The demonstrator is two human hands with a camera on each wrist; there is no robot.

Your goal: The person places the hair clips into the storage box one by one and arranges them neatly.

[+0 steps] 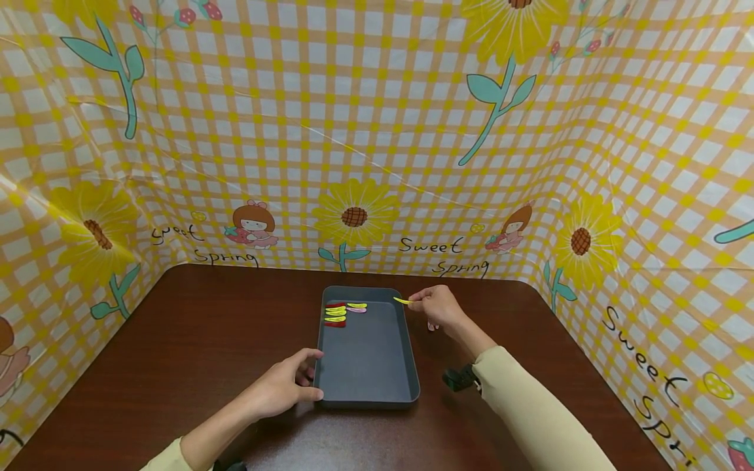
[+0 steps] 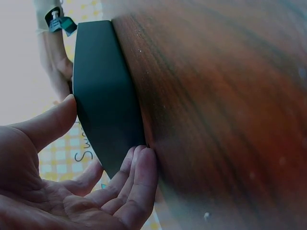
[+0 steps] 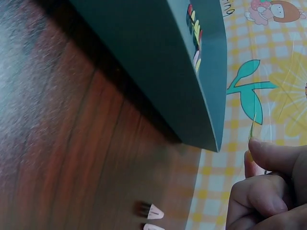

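Note:
A grey rectangular tray (image 1: 368, 366) lies on the table. My left hand (image 1: 285, 386) rests against its left wall, thumb and fingers spread; in the left wrist view the thumb tip touches the rim. Beyond the tray's right rim, near the far corner, my right hand (image 1: 438, 306) pinches a yellow snap hair clip (image 1: 402, 300) between thumb and finger, its end pointing over the tray. Inside, at the far left, several red and yellow clips (image 1: 335, 313) form a column. Beside them lie a yellow clip (image 1: 357, 305) and a pink clip (image 1: 356, 311).
Pink clips (image 3: 154, 212) lie on the brown table (image 1: 224, 327) right of the tray, partly hidden by my right hand in the head view. A checked cloth (image 1: 377, 144) with sunflowers rises behind the table and along both sides.

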